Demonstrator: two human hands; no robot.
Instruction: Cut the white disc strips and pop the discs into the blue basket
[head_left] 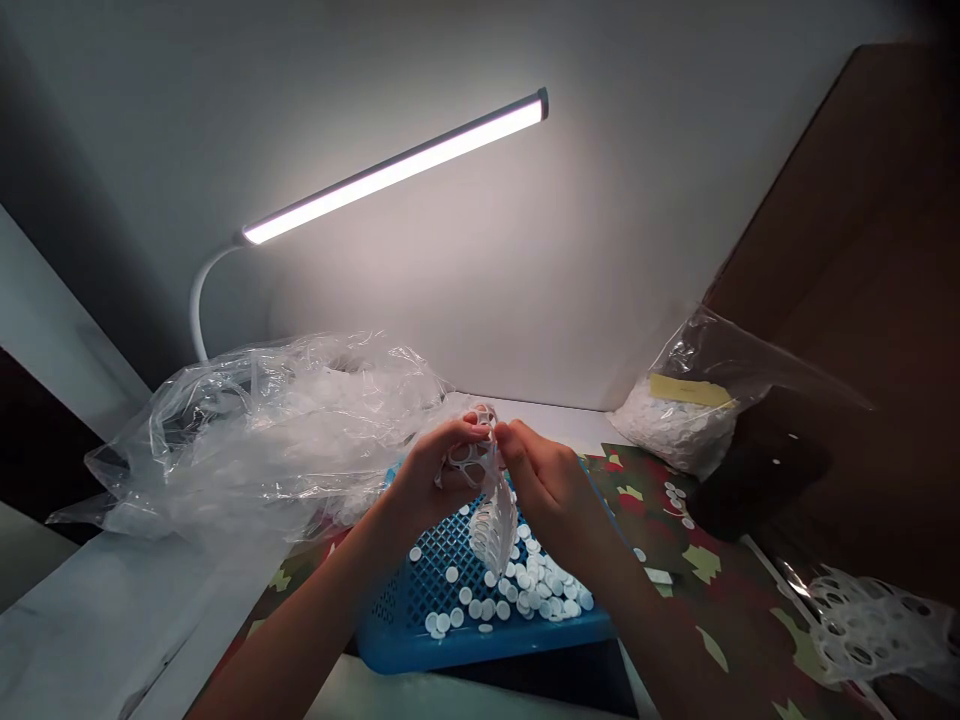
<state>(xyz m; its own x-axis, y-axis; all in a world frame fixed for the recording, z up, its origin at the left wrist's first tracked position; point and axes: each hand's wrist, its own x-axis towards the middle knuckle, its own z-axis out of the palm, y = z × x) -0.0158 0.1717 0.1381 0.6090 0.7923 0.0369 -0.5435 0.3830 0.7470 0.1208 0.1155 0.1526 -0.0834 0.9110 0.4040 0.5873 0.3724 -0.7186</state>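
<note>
Above a blue plastic basket (487, 655), my left hand (431, 470) grips a thin white plastic frame (466, 458) with open ring shapes. My right hand (551, 485) is closed beside it, its thumb and fingers pinching the frame's right edge. Below the fingers hangs a ribbed stack of similar white plastic (493, 530), which looks joined to the frame. Small round white caps (547, 585) lie in the basket, heaped toward its right side, with several scattered at its front. What sits exactly between the right fingertips is hidden.
A large clear plastic bag (285, 440) bulges at the left. A bag of white pieces (675, 425) stands back right on the patterned cloth (701, 560). White ring frames (874, 620) lie at the lower right. A lit lamp (397, 165) hangs overhead.
</note>
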